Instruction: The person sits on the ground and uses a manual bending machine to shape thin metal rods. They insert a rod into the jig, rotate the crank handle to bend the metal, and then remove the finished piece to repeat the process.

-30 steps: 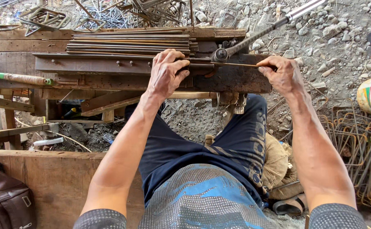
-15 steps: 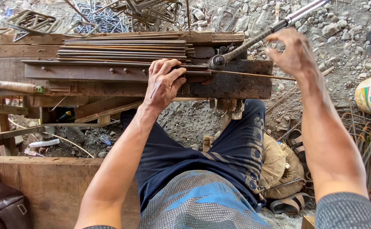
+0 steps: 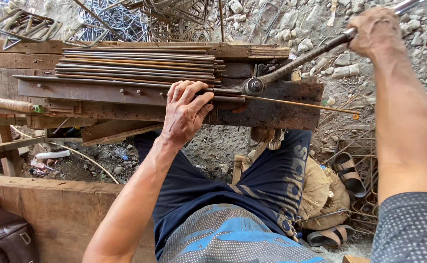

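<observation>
Gravel ground surrounds a rough wooden bench [image 3: 126,114]. One thin rod [image 3: 301,103] lies in the jig, its right end straight and unbent; the left hand [image 3: 186,112] presses it down, fingers curled. The right hand [image 3: 377,31] grips the single lever [image 3: 296,61]. Roughly a dozen straight rods [image 3: 135,63] wait stacked; bent stirrups [image 3: 23,24] pile beyond.

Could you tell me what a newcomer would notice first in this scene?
Probably the right hand raised at the top right, gripping the long metal lever that pivots on the wooden bench. At the centre, the left hand presses a thin rod against the bench edge. Behind it lies a stack of straight rods.
</observation>
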